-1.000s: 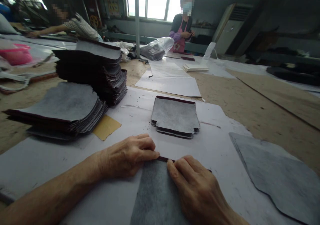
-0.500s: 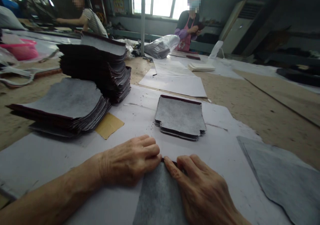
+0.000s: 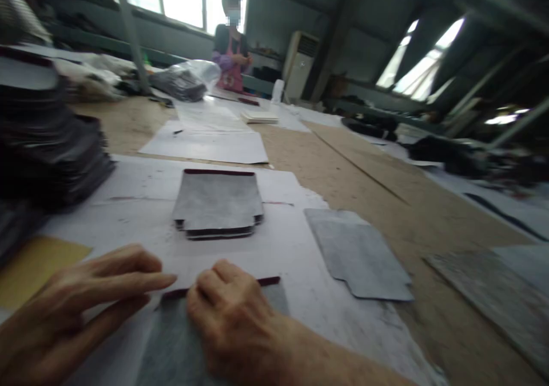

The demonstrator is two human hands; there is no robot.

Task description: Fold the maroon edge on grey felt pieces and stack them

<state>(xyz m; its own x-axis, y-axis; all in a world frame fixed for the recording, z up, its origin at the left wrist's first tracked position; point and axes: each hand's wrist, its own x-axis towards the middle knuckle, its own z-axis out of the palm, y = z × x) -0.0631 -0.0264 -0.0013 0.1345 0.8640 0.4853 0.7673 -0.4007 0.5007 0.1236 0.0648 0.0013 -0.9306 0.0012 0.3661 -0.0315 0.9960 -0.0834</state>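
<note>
A grey-backed sheet (image 3: 171, 340) lies on white paper in front of me, its far edge turned over into a narrow dark red strip. My right hand (image 3: 235, 311) is closed, with curled fingers pressed down on that folded edge near its middle; the fingertips are hidden. Left of the sheet, my left hand (image 3: 94, 300) is open, its fingers stretched toward the fold's left end and holding nothing. Just beyond lies a small pile of similar grey pieces (image 3: 218, 200) with notched near corners and a dark red far edge. More flat grey pieces (image 3: 358, 254) lie to the right.
A tall stack of dark pieces (image 3: 47, 140) stands at the left, near a yellow-brown card (image 3: 47, 266). White sheets (image 3: 206, 140) and a plastic-wrapped bundle (image 3: 184, 83) lie farther back. A grey slab (image 3: 489, 300) is at the right. Another person (image 3: 231, 54) stands across the table.
My view has swung to the right. The left hand has come off the fold and straightened its fingers. My right hand has gone from an extended index finger to curled fingers on the fold.
</note>
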